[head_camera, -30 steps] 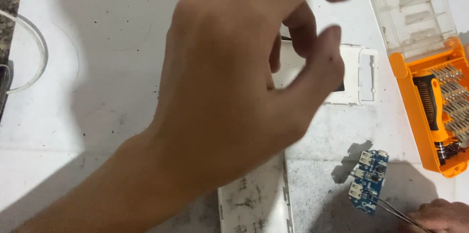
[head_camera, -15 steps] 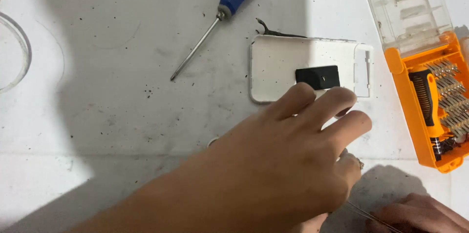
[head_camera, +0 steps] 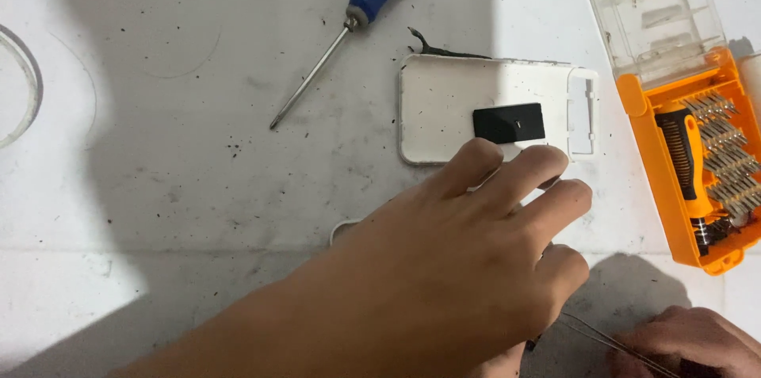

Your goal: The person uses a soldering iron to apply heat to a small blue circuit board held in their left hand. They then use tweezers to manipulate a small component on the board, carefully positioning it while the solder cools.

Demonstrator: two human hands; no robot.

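Fingers (head_camera: 523,176) of the left hand (head_camera: 444,267) lie spread and flat, palm down, near the middle of the white table (head_camera: 158,188); whatever sits beneath the palm is hidden, so I cannot tell whether they grip anything. Their tips reach the near edge of a white rectangular cover (head_camera: 444,101) with a black square patch (head_camera: 509,123) on it. At the near right corner, the right hand (head_camera: 690,342) pinches thin metal tweezers (head_camera: 602,338), whose tips point left under the left hand. A blue-handled screwdriver (head_camera: 357,17) lies far from the hands, to the left of the cover. An orange bit case (head_camera: 697,148) with a clear lid stands open on the right.
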